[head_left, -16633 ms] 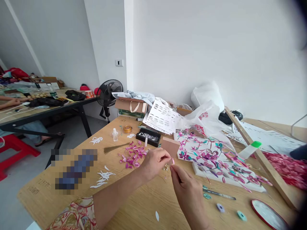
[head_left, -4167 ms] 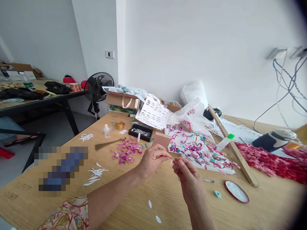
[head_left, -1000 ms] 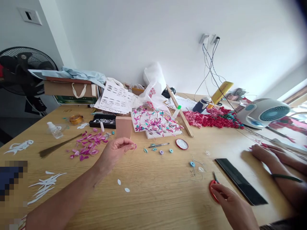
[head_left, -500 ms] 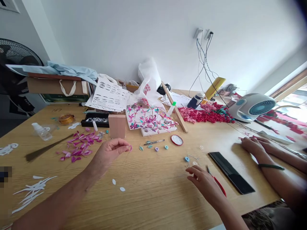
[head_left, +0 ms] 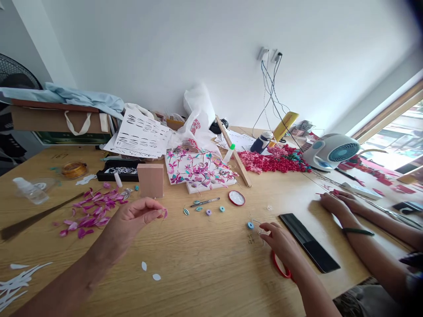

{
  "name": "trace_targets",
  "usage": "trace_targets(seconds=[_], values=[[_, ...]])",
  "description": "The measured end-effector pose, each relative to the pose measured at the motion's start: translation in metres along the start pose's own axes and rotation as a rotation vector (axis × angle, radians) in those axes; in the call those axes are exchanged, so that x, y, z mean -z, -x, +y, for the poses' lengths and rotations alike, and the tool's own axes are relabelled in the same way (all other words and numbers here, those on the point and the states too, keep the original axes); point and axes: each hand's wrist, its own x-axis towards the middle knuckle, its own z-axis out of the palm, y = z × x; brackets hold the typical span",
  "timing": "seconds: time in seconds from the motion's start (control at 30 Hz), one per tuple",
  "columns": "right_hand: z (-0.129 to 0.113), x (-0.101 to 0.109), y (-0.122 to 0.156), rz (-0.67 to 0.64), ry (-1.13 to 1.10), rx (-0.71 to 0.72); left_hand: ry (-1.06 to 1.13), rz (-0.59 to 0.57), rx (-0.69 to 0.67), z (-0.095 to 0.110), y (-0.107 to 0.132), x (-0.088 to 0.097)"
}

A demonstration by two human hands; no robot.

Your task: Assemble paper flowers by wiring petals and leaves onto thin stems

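Bobbin of clear round plastic [head_left: 261, 232] lies at ten o'clock from your right hand [head_left: 280, 243], the nearer one, its fingers half open around it; whether they touch, I cannot tell. Your left hand [head_left: 131, 220], towards nine o'clock, pinches a small pink petal [head_left: 165, 214].

One held petal [head_left: 165, 214], three coloured spools [head_left: 250, 225]

We see clear plastic discs [head_left: 269, 208], a smooth, grained wood tabletop [head_left: 205, 268] and a matt wooden block [head_left: 150, 180]. The black slab [head_left: 309, 242] looks glossy, the plastic bag [head_left: 199, 105] crinkled, the blue cloth [head_left: 82, 97] creased.
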Motion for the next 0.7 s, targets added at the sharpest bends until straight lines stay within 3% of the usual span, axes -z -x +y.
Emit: trace_targets(seconds=[0.17,0.37,0.5,0.7], values=[[-0.002,-0.003,-0.002,-0.003,0.043,0.012,0.019,-0.007,0.025,0.001,-0.001,0.002],[-0.013,0.024,-0.005,0.078,0.033,0.001,0.013,0.003,0.036,0.003,-0.001,0.002],[-0.032,0.035,-0.022,0.110,-0.005,0.033,-0.034,0.000,0.023,0.003,0.000,0.001],[-0.052,0.026,-0.054,0.093,0.029,0.063,-0.023,0.007,0.018,0.003,-0.001,0.004]])
